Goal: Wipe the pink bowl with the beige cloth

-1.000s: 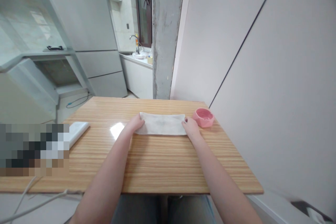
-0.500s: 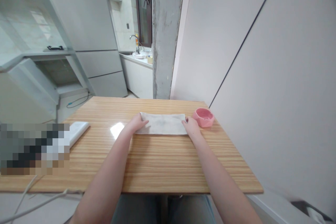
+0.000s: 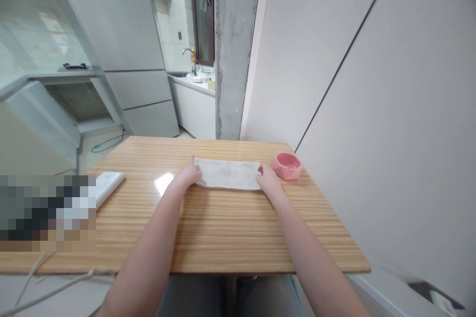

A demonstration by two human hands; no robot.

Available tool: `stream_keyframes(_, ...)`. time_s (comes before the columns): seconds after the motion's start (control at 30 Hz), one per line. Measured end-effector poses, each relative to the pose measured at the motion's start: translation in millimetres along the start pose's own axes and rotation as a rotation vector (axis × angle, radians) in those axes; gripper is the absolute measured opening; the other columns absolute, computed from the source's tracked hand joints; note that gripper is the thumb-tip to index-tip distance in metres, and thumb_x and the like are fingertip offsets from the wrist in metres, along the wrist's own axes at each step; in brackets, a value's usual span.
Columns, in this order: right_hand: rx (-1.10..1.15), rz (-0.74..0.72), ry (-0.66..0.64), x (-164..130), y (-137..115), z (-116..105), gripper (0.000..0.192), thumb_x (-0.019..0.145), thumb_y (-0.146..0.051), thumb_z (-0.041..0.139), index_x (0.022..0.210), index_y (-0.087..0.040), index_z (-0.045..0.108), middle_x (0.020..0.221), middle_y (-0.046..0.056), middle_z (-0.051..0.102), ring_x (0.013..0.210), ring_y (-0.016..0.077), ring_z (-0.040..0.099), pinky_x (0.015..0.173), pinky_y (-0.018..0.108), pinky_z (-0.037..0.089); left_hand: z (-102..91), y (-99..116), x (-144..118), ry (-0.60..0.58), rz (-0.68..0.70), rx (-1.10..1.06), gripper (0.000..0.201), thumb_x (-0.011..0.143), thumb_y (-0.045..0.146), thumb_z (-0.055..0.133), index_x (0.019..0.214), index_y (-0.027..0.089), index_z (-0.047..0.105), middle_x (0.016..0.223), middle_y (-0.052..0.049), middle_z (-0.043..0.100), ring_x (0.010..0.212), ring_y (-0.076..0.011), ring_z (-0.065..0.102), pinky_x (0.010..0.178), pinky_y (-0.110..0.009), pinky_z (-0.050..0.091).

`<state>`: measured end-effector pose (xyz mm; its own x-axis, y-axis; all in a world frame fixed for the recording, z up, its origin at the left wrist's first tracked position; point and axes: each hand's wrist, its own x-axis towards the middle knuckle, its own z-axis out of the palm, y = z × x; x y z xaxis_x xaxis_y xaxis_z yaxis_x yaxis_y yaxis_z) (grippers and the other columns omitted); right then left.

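Observation:
A white folded cloth (image 3: 227, 174) lies flat on the wooden table (image 3: 223, 228), toward the far side. My left hand (image 3: 189, 175) pinches its left end, fingers curled on the near left corner. My right hand (image 3: 268, 181) holds the right end the same way. The cloth looks like a narrow strip, its near edge slightly lifted between my hands. A pink bowl-like dish (image 3: 286, 165) stands just right of the cloth, close to my right hand but apart from it.
A white flat box (image 3: 107, 183) lies at the table's left side, beside a blurred patch. White cables (image 3: 55, 285) hang off the near left edge. A wall runs along the right; a fridge and kitchen counter stand beyond the table.
Both hands have shifted slightly away from me with the cloth's near edge, and the cloth looks narrower than a second ago. The dish has not moved.

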<state>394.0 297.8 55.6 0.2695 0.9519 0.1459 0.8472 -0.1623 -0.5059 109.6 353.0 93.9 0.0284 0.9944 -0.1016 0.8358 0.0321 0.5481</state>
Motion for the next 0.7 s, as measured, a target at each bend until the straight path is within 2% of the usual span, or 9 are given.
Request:
stream_keyframes(0.07,-0.009,-0.011,-0.005,-0.5,0.7,0.8,0.022,0.070,-0.008,0.053,0.091,-0.013,0.059,0.085,0.008,0.063,0.081,0.0173,0.057,0.072,0.026,0.039,-4.5,1.6,-0.8,0.004,0.001,0.020,0.081,0.070,0.012,0.054,0.144,0.007,0.021,0.106,-0.020,0.066,0.096,-0.0289,0.064,0.080,-0.033,0.046)
stream_keyframes(0.13,0.016,-0.009,-0.003,-0.8,-0.4,3.9,0.024,0.068,-0.007,0.054,0.090,-0.012,0.061,0.083,0.007,0.063,0.080,0.0172,0.056,0.073,0.026,0.039,-7.5,7.4,-3.2,0.128,0.065,-0.008,0.074,0.072,0.012,0.051,0.142,0.009,0.027,0.108,-0.017,0.065,0.099,-0.0267,0.062,0.083,-0.032,0.045)
stream_keyframes(0.2,0.105,-0.015,-0.004,-1.2,-4.2,9.8,0.026,0.067,-0.006,0.054,0.090,-0.012,0.063,0.080,0.006,0.063,0.077,0.0162,0.055,0.073,0.027,0.040,-5.4,17.8,-7.8,0.300,0.214,-0.099,0.062,0.075,0.013,0.049,0.136,0.012,0.037,0.108,-0.013,0.063,0.097,-0.0232,0.060,0.086,-0.032,0.044)
stream_keyframes(0.27,0.226,-0.036,-0.025,-2.1,-10.4,17.5,0.027,0.066,-0.007,0.054,0.090,-0.013,0.065,0.076,0.004,0.062,0.071,0.0145,0.055,0.070,0.026,0.041,5.0,31.4,-14.7,0.389,0.404,-0.198,0.051,0.078,0.014,0.047,0.129,0.018,0.045,0.106,-0.008,0.062,0.091,-0.0190,0.059,0.087,-0.030,0.045)
stream_keyframes(0.33,0.324,-0.062,-0.045,-3.2,-17.1,24.9,0.026,0.066,-0.008,0.055,0.089,-0.014,0.066,0.073,0.002,0.061,0.066,0.0132,0.053,0.068,0.026,0.042,24.0,45.3,-22.9,0.354,0.578,-0.267,0.045,0.079,0.015,0.048,0.123,0.021,0.050,0.104,-0.006,0.061,0.087,-0.0173,0.058,0.086,-0.030,0.046)
stream_keyframes(0.47,0.441,-0.101,-0.100,-3.7,-24.4,32.9,0.027,0.064,-0.008,0.055,0.086,-0.015,0.067,0.069,0.000,0.062,0.063,0.0132,0.054,0.065,0.026,0.043,68.8,64.5,-35.2,0.112,0.840,-0.259,0.037,0.079,0.012,0.048,0.114,0.021,0.059,0.105,-0.009,0.060,0.094,-0.0199,0.057,0.087,-0.032,0.046)
stream_keyframes(0.57,0.485,-0.096,-0.133,-2.7,-24.1,32.8,0.029,0.062,-0.006,0.052,0.085,-0.015,0.067,0.070,0.000,0.064,0.064,0.0135,0.056,0.065,0.026,0.045,86.4,68.7,-37.0,0.042,0.904,-0.257,0.038,0.079,0.012,0.049,0.114,0.022,0.060,0.107,-0.008,0.059,0.099,-0.0205,0.056,0.091,-0.035,0.046)
stream_keyframes(0.7,0.503,-0.063,-0.156,-2.2,-23.7,27.4,0.032,0.063,-0.003,0.050,0.087,-0.016,0.067,0.077,0.002,0.068,0.072,0.0148,0.061,0.071,0.026,0.047,87.5,67.5,-37.1,0.045,0.897,-0.249,0.041,0.077,0.009,0.052,0.115,0.021,0.058,0.107,-0.008,0.057,0.101,-0.0195,0.055,0.092,-0.035,0.046)
